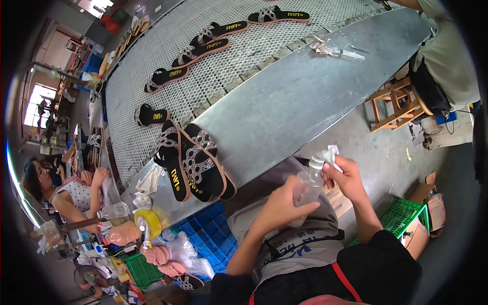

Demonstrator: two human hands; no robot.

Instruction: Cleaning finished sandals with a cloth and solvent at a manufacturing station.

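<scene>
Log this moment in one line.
left hand: holding clear bottle; right hand: holding white tissue-like piece near bottle neck; metal table: black sandals

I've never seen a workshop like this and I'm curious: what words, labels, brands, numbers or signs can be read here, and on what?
I won't copy out any wording, but here is where it stands:
Black sandals: yellow lettering on the insoles, legible on several.
Grey apron: dark blue print, partly lost in folds.
Syringe: any markings are too small to read.
Clear bottle in the left hand: none I can make out.
</scene>
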